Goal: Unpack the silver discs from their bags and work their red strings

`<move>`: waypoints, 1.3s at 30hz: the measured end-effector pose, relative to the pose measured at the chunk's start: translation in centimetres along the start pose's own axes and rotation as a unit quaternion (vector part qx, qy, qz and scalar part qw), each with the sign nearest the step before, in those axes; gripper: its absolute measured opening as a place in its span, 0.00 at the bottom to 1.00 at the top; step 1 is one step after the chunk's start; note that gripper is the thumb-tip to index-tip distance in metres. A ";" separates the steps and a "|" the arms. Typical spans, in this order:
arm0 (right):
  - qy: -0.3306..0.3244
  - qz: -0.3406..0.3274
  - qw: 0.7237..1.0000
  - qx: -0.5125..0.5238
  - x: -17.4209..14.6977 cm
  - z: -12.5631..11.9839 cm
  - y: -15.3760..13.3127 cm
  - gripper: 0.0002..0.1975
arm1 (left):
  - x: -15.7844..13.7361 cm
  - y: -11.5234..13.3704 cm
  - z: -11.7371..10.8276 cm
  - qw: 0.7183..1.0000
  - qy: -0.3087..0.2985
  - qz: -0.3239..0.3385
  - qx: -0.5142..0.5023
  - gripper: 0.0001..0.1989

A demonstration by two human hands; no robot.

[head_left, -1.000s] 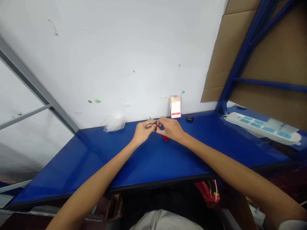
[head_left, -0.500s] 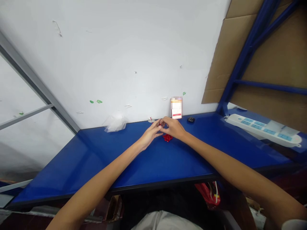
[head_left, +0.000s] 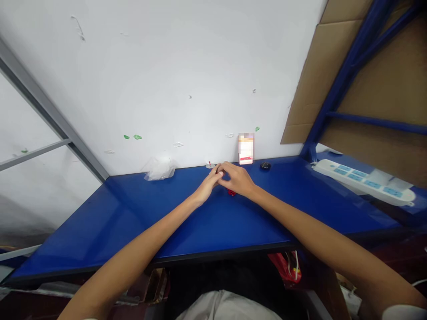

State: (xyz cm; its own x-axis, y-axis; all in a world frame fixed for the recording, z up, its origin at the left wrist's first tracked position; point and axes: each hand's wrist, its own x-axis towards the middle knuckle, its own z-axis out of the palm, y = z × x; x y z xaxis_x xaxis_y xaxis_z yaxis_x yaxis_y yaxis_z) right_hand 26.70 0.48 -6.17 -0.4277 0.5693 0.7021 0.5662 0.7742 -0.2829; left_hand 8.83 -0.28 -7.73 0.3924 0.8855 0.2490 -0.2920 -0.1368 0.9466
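Note:
My left hand [head_left: 207,186] and my right hand [head_left: 238,178] meet above the back half of the blue table [head_left: 200,231]. Their fingertips press together in a pinch, and whatever small thing lies between them is too hidden to name. Just below the right hand, a little heap of red pieces [head_left: 231,192] rests on the tabletop, partly covered by that hand. Behind the fingers, close to the wall, sits a small pale round disc [head_left: 210,166] with a red bit standing up on it.
A lit phone [head_left: 246,149] leans against the white wall [head_left: 187,66]. To its right lies a small black object [head_left: 265,166]. A clear plastic bag [head_left: 159,169] is at the back left. On the right is a white power strip [head_left: 363,180] beside the blue metal frame [head_left: 333,93].
Both hands have stayed together, the fingers shifting slightly. The right hand now covers more of the red heap, and the dark red bit between the fingertips shows less. The view has tilted a little.

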 end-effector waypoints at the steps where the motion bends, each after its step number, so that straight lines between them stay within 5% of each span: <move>1: 0.004 0.000 1.000 -0.008 0.0 0.0 -0.1 0.04 | 0.0 0.2 0.1 1.000 -0.006 0.000 -0.011 0.28; 8: 0.024 0.002 0.999 -0.025 0.3 0.0 -0.6 0.02 | -0.1 0.8 0.1 0.999 -0.017 0.009 -0.027 0.31; 17: -0.002 0.044 0.999 0.019 0.0 0.0 0.3 0.08 | -0.2 0.8 -0.7 0.991 -0.009 0.015 0.131 0.27; 21: -0.014 0.068 0.995 0.067 0.3 -0.1 0.3 0.07 | 0.0 0.9 -1.6 0.995 -0.015 -0.001 0.097 0.27; 25: -0.025 0.079 0.984 0.157 0.9 -1.0 0.9 0.06 | 0.4 0.5 -2.5 0.995 0.025 -0.008 0.098 0.30; 28: -0.026 0.110 0.985 0.133 1.2 -2.5 2.7 0.05 | 0.7 0.2 -3.2 0.985 0.053 -0.011 0.162 0.30; 34: -0.138 0.158 0.976 0.057 1.0 -5.2 8.1 0.06 | 0.7 0.5 -4.1 0.954 0.065 0.025 0.293 0.23; 39: -0.236 0.124 0.953 0.140 1.0 -6.2 8.5 0.09 | 0.3 1.4 -3.6 0.934 0.052 0.052 0.349 0.22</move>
State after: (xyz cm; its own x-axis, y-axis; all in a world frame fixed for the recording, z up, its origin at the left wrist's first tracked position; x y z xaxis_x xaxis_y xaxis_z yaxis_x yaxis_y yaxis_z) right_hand 35.41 5.92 -3.83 -0.6122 0.7545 0.2365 0.5091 0.6050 -0.6122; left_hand 5.38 1.40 -7.05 0.2956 0.8851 0.3593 0.3302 -0.4476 0.8310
